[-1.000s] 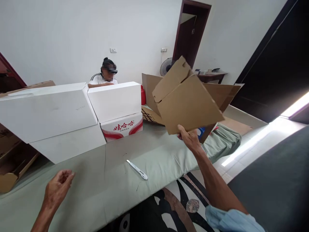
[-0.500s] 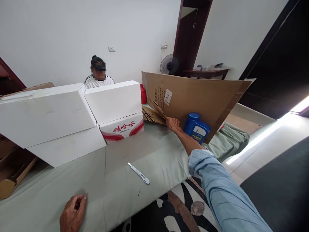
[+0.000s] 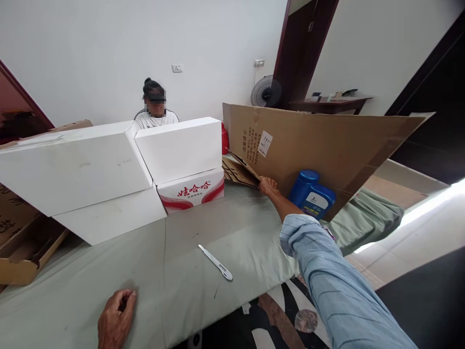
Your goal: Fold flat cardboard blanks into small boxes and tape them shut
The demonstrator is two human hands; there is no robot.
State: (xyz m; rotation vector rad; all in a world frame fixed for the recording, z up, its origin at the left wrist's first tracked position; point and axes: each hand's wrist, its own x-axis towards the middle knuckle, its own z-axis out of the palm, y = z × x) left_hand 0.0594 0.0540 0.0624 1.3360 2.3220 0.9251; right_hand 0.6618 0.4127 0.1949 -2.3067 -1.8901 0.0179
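My right hand [image 3: 268, 186] reaches forward and is closed on the near end of a folded cardboard piece [image 3: 242, 169]. Blue plastic bottles [image 3: 315, 196] stand just right of that wrist, before a big upright brown cardboard sheet [image 3: 290, 138] with a white label. My left hand [image 3: 116, 317] rests on the green cloth at the lower left, its fingers curled in a loose fist with nothing seen in them. Between the hands, nearer the middle, a white scalpel-shaped cutter [image 3: 215, 262] lies on the cloth, touched by neither hand.
White cardboard panels [image 3: 78, 167] and a white box with red lettering [image 3: 192, 191] stand along the far side. An open brown box [image 3: 25, 259] is at left, a red container [image 3: 224, 139] behind. Across from me sits a person [image 3: 156, 116]. A fan [image 3: 266, 91] stands by the wall.
The view has swung slightly left, so everything appears shifted to the right. My right hand keeps its hold on the folded cardboard, and the left hand stays curled on the cloth.
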